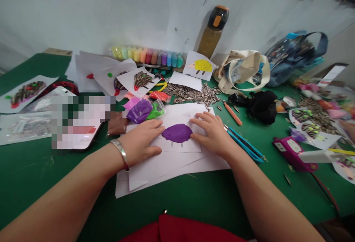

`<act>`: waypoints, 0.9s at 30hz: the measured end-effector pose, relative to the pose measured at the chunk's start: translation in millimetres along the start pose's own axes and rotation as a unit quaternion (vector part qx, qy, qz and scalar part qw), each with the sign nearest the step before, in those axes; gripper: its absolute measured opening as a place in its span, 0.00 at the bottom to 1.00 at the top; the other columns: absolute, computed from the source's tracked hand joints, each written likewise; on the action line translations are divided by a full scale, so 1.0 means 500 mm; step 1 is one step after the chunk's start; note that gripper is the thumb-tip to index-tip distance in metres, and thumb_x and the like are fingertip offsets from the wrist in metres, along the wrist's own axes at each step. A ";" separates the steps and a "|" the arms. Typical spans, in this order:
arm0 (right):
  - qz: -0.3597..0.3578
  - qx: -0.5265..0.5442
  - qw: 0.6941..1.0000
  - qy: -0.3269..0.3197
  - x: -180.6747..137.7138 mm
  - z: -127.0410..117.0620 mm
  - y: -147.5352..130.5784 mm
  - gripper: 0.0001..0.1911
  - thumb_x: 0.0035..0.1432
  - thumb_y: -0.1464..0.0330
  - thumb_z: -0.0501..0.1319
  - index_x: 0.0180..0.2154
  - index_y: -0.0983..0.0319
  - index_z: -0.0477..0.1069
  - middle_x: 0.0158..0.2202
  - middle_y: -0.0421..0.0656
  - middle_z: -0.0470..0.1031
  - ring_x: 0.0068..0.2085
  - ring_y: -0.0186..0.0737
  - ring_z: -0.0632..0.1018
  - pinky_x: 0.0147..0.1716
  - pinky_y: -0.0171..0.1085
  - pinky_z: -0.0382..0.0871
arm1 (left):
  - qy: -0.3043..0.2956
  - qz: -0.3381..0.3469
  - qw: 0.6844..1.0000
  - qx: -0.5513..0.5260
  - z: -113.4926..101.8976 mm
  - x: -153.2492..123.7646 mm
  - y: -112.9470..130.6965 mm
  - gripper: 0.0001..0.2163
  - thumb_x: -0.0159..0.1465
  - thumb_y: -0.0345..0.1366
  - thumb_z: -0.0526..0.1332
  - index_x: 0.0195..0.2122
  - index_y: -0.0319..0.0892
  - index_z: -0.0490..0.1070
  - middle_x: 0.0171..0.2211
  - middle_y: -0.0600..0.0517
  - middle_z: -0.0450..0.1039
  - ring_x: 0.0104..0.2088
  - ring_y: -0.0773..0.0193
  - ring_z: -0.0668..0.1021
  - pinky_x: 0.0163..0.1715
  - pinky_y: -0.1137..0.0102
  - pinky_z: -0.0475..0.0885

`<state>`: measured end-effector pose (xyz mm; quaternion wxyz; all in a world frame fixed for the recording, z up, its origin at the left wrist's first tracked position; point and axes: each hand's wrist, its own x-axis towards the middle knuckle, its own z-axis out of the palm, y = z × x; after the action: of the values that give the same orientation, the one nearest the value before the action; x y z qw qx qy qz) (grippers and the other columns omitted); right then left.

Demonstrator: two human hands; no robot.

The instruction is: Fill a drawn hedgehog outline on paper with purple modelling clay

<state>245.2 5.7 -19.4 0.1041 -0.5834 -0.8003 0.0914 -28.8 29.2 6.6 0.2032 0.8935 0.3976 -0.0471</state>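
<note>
In the head view, a green table [191, 201] meets a scuffed wall [133, 12]. Clear packets [149, 57] hold many-coloured clay; a tinted bottle [211, 36] stands nearby. Left hand [144, 140] and right hand [213, 133], fingers loosely spread, gripping nothing, flank a purple oval [176, 133] on white paper [193, 147].

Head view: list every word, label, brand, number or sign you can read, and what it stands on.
No text is readable.
Magenta device: pale patches, too blurred to read.
Yellow animal picture: faint marks, too small to make out.
Sheet with purple shape: no lettering shows.
</note>
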 end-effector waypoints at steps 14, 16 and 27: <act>0.008 0.012 0.999 0.047 0.003 -0.001 -0.002 0.20 0.60 0.58 0.58 0.53 0.55 0.71 0.59 0.49 0.66 0.61 0.58 0.61 0.56 0.61 0.53 | 0.007 -0.001 1.000 -0.016 0.001 -0.002 -0.003 0.27 0.59 0.42 0.59 0.59 0.37 0.62 0.64 0.41 0.57 0.63 0.48 0.60 0.62 0.57 0.55; 0.003 0.036 0.996 0.079 -0.003 -0.017 -0.006 0.18 0.62 0.61 0.56 0.51 0.57 0.73 0.57 0.50 0.68 0.58 0.53 0.65 0.56 0.54 0.57 | 0.004 -0.003 1.000 -0.013 0.001 -0.002 -0.003 0.28 0.59 0.42 0.59 0.60 0.38 0.62 0.64 0.41 0.56 0.64 0.49 0.59 0.62 0.59 0.55; -0.015 -0.045 0.994 -0.103 -0.036 -0.059 -0.072 0.14 0.63 0.71 0.50 0.33 0.60 0.74 0.34 0.44 0.72 0.38 0.41 0.70 0.38 0.39 0.58 | 0.008 -0.003 1.000 -0.019 0.000 -0.003 -0.001 0.28 0.59 0.41 0.59 0.60 0.35 0.62 0.64 0.39 0.56 0.64 0.48 0.58 0.62 0.56 0.55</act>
<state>225.5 -21.5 17.6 -0.0035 -0.5631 -0.8185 0.1135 -30.3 28.4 6.9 0.2164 0.8887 0.4029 -0.0331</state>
